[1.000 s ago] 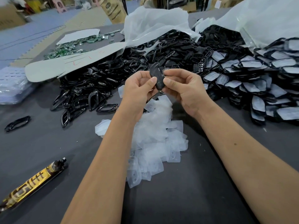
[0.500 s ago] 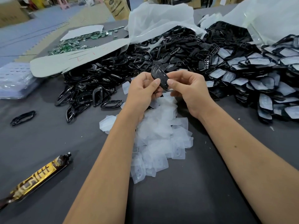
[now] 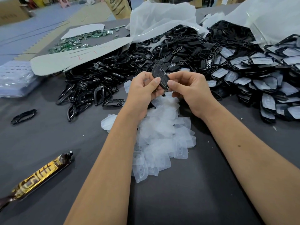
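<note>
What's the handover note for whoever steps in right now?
Left hand: thumb and fingers pinch the black shell from its left side.
Right hand: pinches the same shell from the right; both hold it above the table.
Parts: clear pads heaped under the hands; black frames piled to the left; shells with pale pads fitted stacked on the right.
Done: that right stack, apparently.
To do: finish the shell in hand, likely add it to the right stack, then work on through the loose piles.
</note>
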### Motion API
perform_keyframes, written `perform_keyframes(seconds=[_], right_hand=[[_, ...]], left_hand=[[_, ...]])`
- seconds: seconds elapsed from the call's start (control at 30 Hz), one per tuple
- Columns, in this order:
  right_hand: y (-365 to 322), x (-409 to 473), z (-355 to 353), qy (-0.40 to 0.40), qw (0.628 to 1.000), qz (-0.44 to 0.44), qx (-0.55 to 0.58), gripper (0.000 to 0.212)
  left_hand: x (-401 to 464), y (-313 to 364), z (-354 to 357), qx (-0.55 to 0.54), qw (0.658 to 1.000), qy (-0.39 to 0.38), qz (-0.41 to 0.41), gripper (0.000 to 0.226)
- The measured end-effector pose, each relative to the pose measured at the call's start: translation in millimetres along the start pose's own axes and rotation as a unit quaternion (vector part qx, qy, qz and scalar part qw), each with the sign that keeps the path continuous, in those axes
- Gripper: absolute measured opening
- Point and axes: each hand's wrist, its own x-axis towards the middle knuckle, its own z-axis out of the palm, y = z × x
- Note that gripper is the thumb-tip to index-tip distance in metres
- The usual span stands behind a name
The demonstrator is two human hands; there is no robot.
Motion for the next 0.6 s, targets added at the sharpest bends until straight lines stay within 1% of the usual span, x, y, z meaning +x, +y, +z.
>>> perform_keyframes(seconds=[0.13,0.23,0.43,0.53,0.6], right_hand=[[0,0,0,-0.016,1.0,-0.001,-0.016,0.019],[-1,0,0,-0.022,1.0,0.001,-0.008,0.021],[-7,-1,-1,-0.037,0.993,0.054,0.1,0.033],[-15,-1,-12,-0.015,0.99,0.064,0.126,0.024],[-22,-3,-25,0.01,0.994,0.041,0.105,0.023]], left_hand=[[1,-1,-1,-0.004,1.0,0.006,0.001,0.013],[1,-1,-2,0.006,1.0,0.005,0.008,0.01],[1,-1,3,0.045,0.999,0.005,0.021,0.004],[2,7,14,0.084,0.995,-0.016,0.044,0.006],[6,13,27,0.093,0.994,-0.035,0.049,0.011]])
